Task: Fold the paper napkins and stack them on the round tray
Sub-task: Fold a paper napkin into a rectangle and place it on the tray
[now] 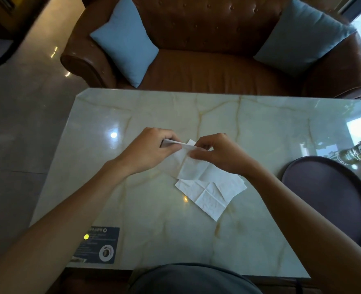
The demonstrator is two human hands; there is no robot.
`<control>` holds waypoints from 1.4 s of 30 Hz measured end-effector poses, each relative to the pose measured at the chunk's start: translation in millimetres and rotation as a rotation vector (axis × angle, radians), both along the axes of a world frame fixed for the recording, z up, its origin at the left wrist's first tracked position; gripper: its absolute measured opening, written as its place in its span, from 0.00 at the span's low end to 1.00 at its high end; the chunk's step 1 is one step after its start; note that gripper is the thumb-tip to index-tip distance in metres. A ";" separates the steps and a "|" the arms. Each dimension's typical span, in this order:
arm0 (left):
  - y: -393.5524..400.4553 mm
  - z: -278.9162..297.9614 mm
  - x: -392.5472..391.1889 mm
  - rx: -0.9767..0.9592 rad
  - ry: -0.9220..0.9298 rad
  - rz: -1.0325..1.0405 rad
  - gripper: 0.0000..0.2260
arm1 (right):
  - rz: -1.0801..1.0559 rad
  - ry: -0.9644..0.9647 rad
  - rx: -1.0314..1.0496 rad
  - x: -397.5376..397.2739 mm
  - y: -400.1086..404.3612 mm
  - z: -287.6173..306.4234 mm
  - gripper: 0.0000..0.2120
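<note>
A brown leather sofa (207, 66) with two blue cushions (126, 41) stands behind the marble bench (249, 128); a dark card (98, 245) lies at its near-left corner.

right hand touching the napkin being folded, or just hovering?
Touching. The head view shows the right hand with fingers curled onto the top edge of the lifted napkin, no gap visible; the left hand pinches the same edge.

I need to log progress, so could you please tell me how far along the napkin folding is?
Done: nothing yet; the round tray shows no napkins. In hand: the left hand and right hand pinch one napkin mid-fold above the table. Left: finish it, fold the creased flat napkin, and stack both.
</note>
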State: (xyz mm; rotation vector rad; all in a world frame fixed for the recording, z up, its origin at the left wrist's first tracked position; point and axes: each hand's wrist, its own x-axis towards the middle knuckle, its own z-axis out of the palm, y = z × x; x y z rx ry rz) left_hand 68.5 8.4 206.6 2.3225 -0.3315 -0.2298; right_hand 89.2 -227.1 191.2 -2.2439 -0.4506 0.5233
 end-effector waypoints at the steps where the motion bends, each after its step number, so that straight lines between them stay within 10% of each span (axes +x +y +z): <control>1: 3.9 -1.1 2.3 0.003 0.022 0.002 0.04 | -0.015 0.007 0.002 0.8 -2.3 -0.1 0.08; 17: -3.8 -12.6 6.5 0.109 0.121 -0.171 0.09 | 0.075 -0.026 -0.161 4.3 -34.4 4.5 0.11; 35: 22.2 -31.3 -13.9 -0.045 0.355 -0.046 0.06 | -0.116 0.201 0.176 -5.8 -90.7 -1.5 0.06; 42: 43.4 -45.2 -10.9 0.302 0.363 -0.100 0.09 | -0.015 0.053 0.061 -7.7 -71.8 22.1 0.07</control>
